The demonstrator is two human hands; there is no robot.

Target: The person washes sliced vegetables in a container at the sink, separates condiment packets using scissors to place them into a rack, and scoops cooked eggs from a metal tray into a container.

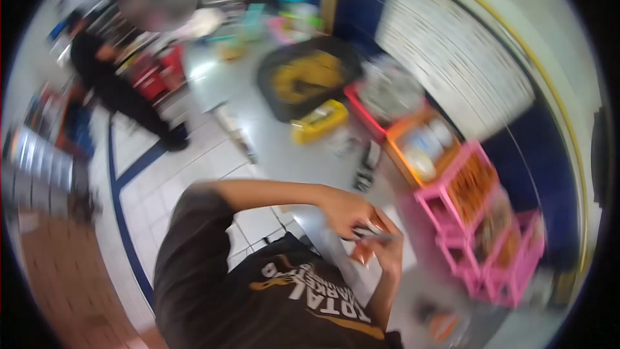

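Note:
My left hand (349, 212) reaches in from the left, its fingers closed around a dark, shiny object with a thin metallic edge (373, 234); blur hides its kind. Close against it, my right hand (390, 255) is closed too, and the fingers of both hands meet. A small shiny orange-brown packet (363, 253) shows between the hands, at the fingers of my right hand. Both hands are in front of my dark printed shirt, over the near edge of a metal counter (274, 155).
On the counter stand a black tray of yellowish food (284, 106), a yellow box (320, 121), an orange bin (397, 148) and stacked pink baskets (445, 229). A white sheet (452, 52) hangs on the wall. Another person in dark clothes (119, 87) stands at the far left.

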